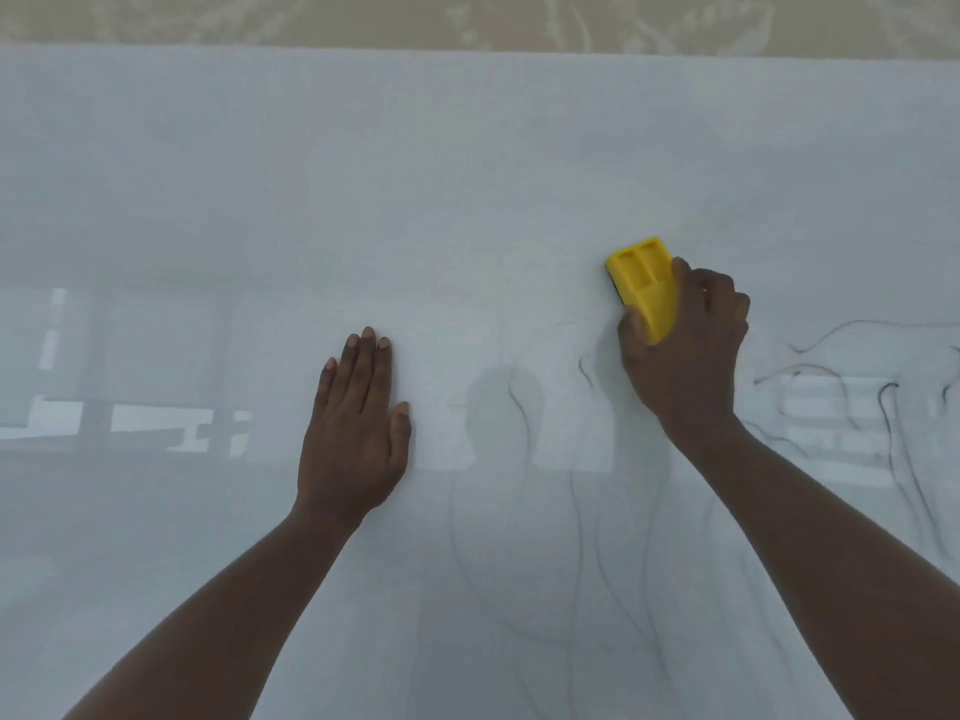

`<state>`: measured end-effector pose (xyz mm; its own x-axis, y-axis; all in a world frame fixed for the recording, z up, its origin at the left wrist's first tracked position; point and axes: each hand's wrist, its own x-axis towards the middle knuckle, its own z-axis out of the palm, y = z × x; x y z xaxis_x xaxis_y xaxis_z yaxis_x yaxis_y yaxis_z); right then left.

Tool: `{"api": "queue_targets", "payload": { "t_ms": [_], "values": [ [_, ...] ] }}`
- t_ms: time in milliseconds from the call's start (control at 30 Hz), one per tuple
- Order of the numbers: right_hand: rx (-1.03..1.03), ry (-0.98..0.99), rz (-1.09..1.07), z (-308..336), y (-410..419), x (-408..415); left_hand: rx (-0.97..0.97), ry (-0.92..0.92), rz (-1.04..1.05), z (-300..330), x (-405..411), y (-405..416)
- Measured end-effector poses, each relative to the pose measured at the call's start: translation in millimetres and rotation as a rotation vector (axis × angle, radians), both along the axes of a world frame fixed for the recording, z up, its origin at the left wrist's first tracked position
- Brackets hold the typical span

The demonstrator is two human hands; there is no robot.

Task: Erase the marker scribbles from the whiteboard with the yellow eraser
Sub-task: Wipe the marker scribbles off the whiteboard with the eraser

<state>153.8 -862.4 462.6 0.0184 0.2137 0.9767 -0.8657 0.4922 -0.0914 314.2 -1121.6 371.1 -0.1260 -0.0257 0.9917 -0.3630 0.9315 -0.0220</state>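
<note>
- Left hand (353, 433) lies flat and open, palm down near the whiteboard (208, 200) middle, likely bracing it.
- Right hand (685, 350) wraps one yellow eraser (647, 285), pad pressed down right of centre for wiping.
- Scribbles (883, 407) trail toward the right edge; too tangled to count.

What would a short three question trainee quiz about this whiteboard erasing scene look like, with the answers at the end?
1. True or false: the left hand holds the yellow eraser.
2. Where are the darkest remaining marker scribbles? A) far left B) right of the right hand C) top edge
3. Fill in: the left hand lies ____ on the whiteboard.

Key: 1 false; 2 B; 3 flat.
</note>
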Motion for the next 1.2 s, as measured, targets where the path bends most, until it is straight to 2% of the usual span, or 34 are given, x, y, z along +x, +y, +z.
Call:
{"api": "queue_targets", "payload": {
  "t_ms": [333,567,767,967,1100,1200],
  "values": [
    [0.357,0.27,0.004,-96,-82,57,-0.011,-0.009,-0.023,-21,3,-9],
    [0.693,0.376,0.039,-201,-77,54,0.035,-0.008,-0.025,-49,4,-2],
    [0.795,0.341,0.03,-282,-46,39,0.066,-0.029,-0.038,-64,-8,27],
    [0.755,0.182,-0.094,-375,6,19,-0.04,-0.073,-0.069,-56,-28,52],
    [0.513,-0.03,-0.131,-405,51,-5,-0.095,-0.121,-0.048,-55,-38,57],
    [0.292,-0.266,-0.177,-406,85,-29,-0.102,-0.125,-0.019,-57,-43,55]
  ]
}}
